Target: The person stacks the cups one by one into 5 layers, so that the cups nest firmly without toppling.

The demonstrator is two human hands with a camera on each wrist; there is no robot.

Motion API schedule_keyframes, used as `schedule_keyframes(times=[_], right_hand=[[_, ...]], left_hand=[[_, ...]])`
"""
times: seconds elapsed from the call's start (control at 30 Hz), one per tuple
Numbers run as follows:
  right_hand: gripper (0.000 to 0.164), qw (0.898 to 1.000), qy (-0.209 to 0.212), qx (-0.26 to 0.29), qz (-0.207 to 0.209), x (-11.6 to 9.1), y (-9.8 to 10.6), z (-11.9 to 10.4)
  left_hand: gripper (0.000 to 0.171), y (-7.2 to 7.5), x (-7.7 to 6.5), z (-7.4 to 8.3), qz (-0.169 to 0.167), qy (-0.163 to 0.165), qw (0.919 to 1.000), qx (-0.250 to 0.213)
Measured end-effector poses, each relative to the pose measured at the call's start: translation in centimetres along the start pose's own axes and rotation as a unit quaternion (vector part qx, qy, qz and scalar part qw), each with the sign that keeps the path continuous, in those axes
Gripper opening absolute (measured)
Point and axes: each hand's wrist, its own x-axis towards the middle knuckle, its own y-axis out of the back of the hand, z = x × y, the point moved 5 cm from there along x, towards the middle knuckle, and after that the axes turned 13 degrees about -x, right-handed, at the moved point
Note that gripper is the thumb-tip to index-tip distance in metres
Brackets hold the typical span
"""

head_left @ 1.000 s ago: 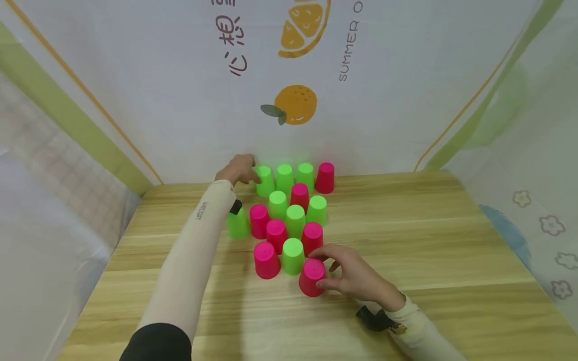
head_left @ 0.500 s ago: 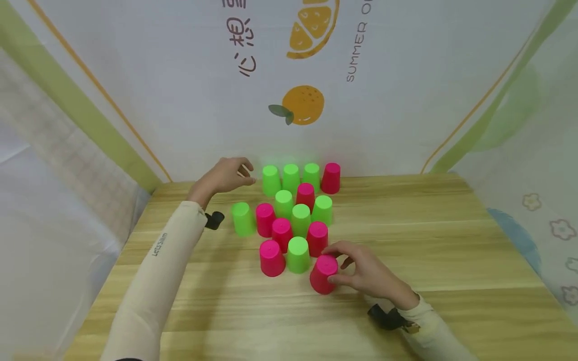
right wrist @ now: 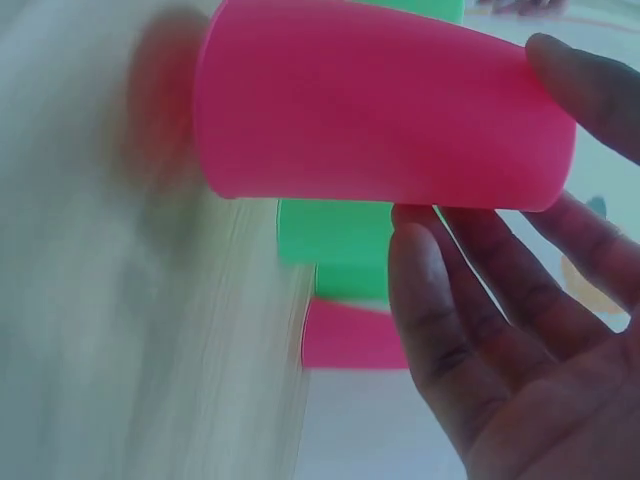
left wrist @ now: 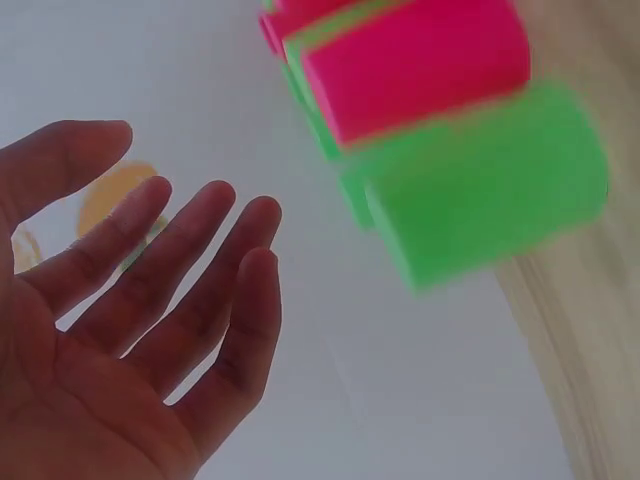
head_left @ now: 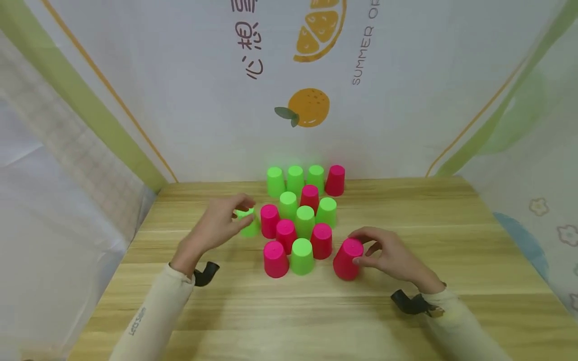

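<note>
Left hand at nine o'clock from the cluster: relaxed, with parted, gently bent fingers and nothing in grip. In the head view, partly over a lone green cup; in the left wrist view, well apart from every cup.

Right hand at four o'clock: closed in a pinch, thumb against fingers, near the narrow upper end of a pink cup. Held mouth down at four o'clock, tipped slightly toward the palm, with a strip of bare table between it and the front green cup. Rim on the wood or just off it: cannot tell.

Cluster close-packed, all mouth down, in mixed green and pink. At twelve o'clock, a back row of three greens, ending on the right in a back pink cup. At six, the front green cup; at seven, a front pink cup just beside it.

Pale sleeves on both arms; small black fitting at each wrist. Behind, at twelve, a white curtain with a printed orange; brown characters at eleven.
</note>
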Motion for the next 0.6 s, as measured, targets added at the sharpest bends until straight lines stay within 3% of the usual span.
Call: schedule_keyframes(times=[0.13,0.23,0.4,0.6], right_hand=[[0.043,1.000,-0.004,-0.019,0.017,0.8,1.2,0.8],[0.043,0.999,-0.006,-0.035,0.029,1.5,1.9,1.2],[0.044,0.997,-0.003,-0.068,0.035,3.1,2.8,1.8],[0.046,0.996,-0.033,-0.080,0.030,5.7,3.7,3.2]], left_hand=[[0.025,-2.6,-2.4,1.4,0.002,-0.035,0.9994,-0.004],[0.027,-4.0,-3.4,1.7,0.000,-0.043,0.9990,-0.010],[0.038,-5.5,-4.6,1.4,0.022,-0.014,0.9995,-0.018],[0.047,-7.0,-5.3,0.7,0.042,0.014,0.9985,-0.033]])
